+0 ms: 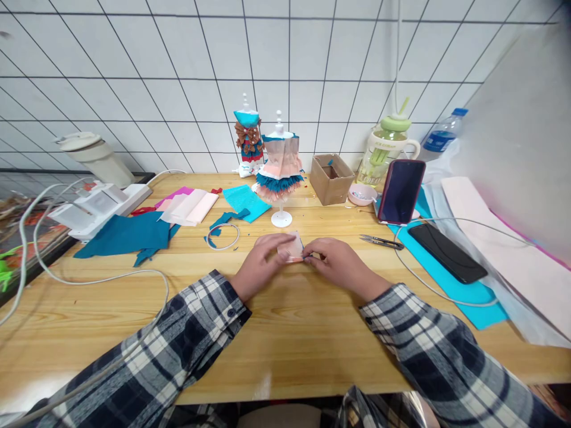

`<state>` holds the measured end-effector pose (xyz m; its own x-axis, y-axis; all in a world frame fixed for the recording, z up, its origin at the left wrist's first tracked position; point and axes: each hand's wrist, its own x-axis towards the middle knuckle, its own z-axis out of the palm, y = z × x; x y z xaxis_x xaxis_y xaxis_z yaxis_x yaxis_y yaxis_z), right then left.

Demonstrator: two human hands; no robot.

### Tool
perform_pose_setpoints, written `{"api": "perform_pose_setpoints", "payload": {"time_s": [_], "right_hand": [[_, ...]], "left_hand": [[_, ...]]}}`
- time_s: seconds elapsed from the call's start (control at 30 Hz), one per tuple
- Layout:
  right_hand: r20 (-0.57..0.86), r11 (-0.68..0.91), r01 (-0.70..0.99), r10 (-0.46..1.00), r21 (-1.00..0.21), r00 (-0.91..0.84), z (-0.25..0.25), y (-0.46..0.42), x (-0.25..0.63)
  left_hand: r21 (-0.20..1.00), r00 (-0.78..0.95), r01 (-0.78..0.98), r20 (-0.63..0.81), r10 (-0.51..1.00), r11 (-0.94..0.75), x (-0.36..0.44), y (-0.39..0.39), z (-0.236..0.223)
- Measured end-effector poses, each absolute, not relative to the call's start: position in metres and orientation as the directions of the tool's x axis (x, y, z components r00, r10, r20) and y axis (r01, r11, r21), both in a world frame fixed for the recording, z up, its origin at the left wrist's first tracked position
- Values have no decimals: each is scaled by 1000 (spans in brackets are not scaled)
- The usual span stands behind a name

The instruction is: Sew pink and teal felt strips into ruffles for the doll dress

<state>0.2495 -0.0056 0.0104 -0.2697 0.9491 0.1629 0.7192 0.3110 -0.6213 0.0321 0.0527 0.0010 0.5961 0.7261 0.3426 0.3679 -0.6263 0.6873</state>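
Your left hand [261,264] holds the left side of a small pale paper [293,244], while your right hand [336,264] pinches its right edge. The paper is in front of the dress stand [282,218]; whether it touches the table [285,333] you cannot tell. Snips [381,242] lie beyond your right hand.
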Motion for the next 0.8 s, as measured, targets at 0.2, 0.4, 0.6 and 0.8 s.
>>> {"api": "perform_pose_setpoints", "payload": {"time_s": [0.2, 0.4, 0.6, 0.8], "right_hand": [[-182, -190, 44, 810, -981, -558, 20, -14, 265], [-164, 62, 516, 910, -854, -380, 3, -7, 246], [42, 301, 755, 939, -582, -342, -1, -2, 243], [70, 326, 798, 938, -507, -339, -1, -3, 243]], "left_hand": [[874, 461, 271, 250, 851, -404, 21, 68, -4], [613, 695, 527, 87, 713, -589, 32, 58, 4], [530, 736, 568, 15, 677, -629, 36, 51, 6], [464, 734, 573, 76, 675, -675, 36, 51, 5]]}}
